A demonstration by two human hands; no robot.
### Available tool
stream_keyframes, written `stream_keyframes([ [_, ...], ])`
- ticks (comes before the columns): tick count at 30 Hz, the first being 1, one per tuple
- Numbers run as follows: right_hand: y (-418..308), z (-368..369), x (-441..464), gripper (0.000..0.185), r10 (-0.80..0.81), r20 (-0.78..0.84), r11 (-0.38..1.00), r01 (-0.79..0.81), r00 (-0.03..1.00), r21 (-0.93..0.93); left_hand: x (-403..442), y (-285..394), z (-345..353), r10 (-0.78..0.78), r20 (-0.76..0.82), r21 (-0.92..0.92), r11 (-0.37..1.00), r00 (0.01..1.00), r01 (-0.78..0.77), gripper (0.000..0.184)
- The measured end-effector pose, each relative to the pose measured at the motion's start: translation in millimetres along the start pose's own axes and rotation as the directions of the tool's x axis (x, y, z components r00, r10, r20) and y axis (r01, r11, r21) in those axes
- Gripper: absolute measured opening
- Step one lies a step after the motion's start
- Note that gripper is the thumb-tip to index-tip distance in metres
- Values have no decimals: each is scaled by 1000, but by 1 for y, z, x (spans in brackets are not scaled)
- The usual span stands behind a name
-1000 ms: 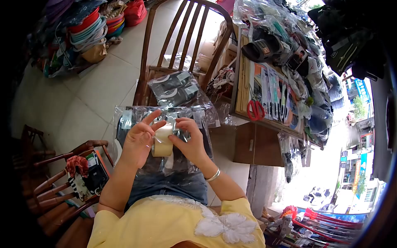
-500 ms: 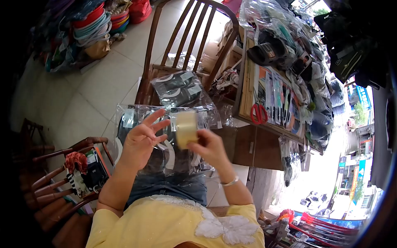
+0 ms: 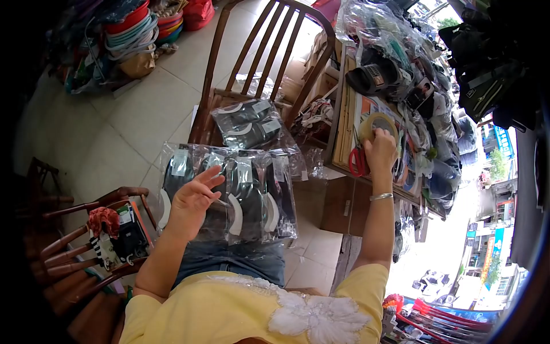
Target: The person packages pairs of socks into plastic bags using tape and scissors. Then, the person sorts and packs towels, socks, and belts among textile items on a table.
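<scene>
My right hand [image 3: 380,150] grips a roll of yellowish packing tape [image 3: 378,121] at the table on the right, beside red-handled scissors [image 3: 358,161]. My left hand [image 3: 197,200] is raised over my lap with its fingers apart; a small pale bit shows by its thumb, too small to make out. Below it, clear plastic packages [image 3: 246,183] lie side by side across my lap, holding dark items with pale curved bands and white labels. Another such package [image 3: 247,123] rests on the chair seat in front of me.
A wooden chair [image 3: 252,49] faces me. The table [image 3: 344,123] carries bagged goods and dark slippers [image 3: 372,77]. At lower left, another wooden chair [image 3: 109,200] holds a red cloth and dark items. Stacked basins [image 3: 129,31] stand at upper left on the tiled floor.
My right hand has carried the tape roll from above my lap rightward to the table. My left hand has stayed over the packages, shifting only slightly.
</scene>
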State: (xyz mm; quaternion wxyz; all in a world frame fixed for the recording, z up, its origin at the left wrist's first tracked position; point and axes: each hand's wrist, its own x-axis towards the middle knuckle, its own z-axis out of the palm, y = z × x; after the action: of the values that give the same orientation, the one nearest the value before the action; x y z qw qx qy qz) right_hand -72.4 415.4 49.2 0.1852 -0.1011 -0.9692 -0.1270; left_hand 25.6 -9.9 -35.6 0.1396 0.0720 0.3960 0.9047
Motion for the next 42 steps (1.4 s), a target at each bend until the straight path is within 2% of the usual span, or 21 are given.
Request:
stream_keyframes([
  [7,-12,-4,-4,32,13,18,994,-11,1000,-106,-4,-2,-2,34,-21,89,995,999,-32,10],
  [9,-24,-16,-12,38,-52,-187,999,50,981,-14,-4,-1,0,45,-6,112,993,999,-44,11],
  [10,-36,-27,-19,38,-59,-185,998,58,981,-7,-3,0,1,55,6,139,989,998,-55,12],
  [11,-55,-40,-29,41,-74,-171,953,120,982,277,-3,-1,1,59,-15,151,987,998,-56,12],
  [12,-76,-50,-43,46,-97,-155,818,167,983,551,-1,-6,1,51,-2,161,986,999,-50,12],
  [13,-97,-58,-62,53,-148,34,608,64,988,791,-2,-9,1,39,-4,178,983,999,-38,11],
  [14,-119,-66,-81,59,-282,79,426,51,956,903,-3,-9,2,36,8,190,981,999,-37,13],
  [15,-138,-64,-100,64,-395,85,275,29,915,961,-1,-10,4,32,17,201,979,999,-35,14],
  [19,-195,-50,-152,68,-480,31,56,-5,877,998,-2,-19,2,126,24,393,911,992,-125,15],
  [24,-206,-43,-183,13,-324,183,24,-186,928,982,-18,-18,0,134,53,522,841,990,-141,14],
  [27,-196,-41,-199,11,-278,257,26,-261,925,965,-28,-18,1,102,108,577,804,989,-146,21],
  [29,-182,-40,-207,11,-261,267,84,-253,928,964,-35,-12,6,-29,130,738,671,991,-77,30],
  [30,-177,-41,-213,11,-246,271,138,-243,930,960,-40,-15,2,-25,245,828,526,969,-196,44],
  [32,-170,-44,-228,11,-242,253,189,-210,937,959,-53,-17,0,-92,310,876,413,946,-247,50],
  [33,-166,-44,-235,11,-236,228,241,-170,945,956,-60,-18,0,-163,371,902,297,914,-313,56],
  [34,-160,-39,-240,13,-308,31,328,75,951,942,-69,-25,-4,-154,416,903,183,896,-388,70],
  [35,-154,-35,-249,13,-304,35,335,72,952,940,-74,-27,-9,-157,421,901,190,893,-391,70],
  [37,-137,-30,-271,14,15,223,108,-223,975,969,-84,-25,-23,-115,198,962,212,973,-171,74],
  [39,-112,-20,-287,22,150,290,60,-302,945,951,-93,-21,-38,-208,208,973,143,956,-181,75],
  [41,-100,-9,-298,42,62,-33,225,18,998,974,-105,-20,-40,-363,312,918,-122,878,-377,73],
  [42,-85,-3,-305,70,-188,-79,346,141,979,928,-110,-22,-40,-384,308,895,-193,870,-402,58],
])
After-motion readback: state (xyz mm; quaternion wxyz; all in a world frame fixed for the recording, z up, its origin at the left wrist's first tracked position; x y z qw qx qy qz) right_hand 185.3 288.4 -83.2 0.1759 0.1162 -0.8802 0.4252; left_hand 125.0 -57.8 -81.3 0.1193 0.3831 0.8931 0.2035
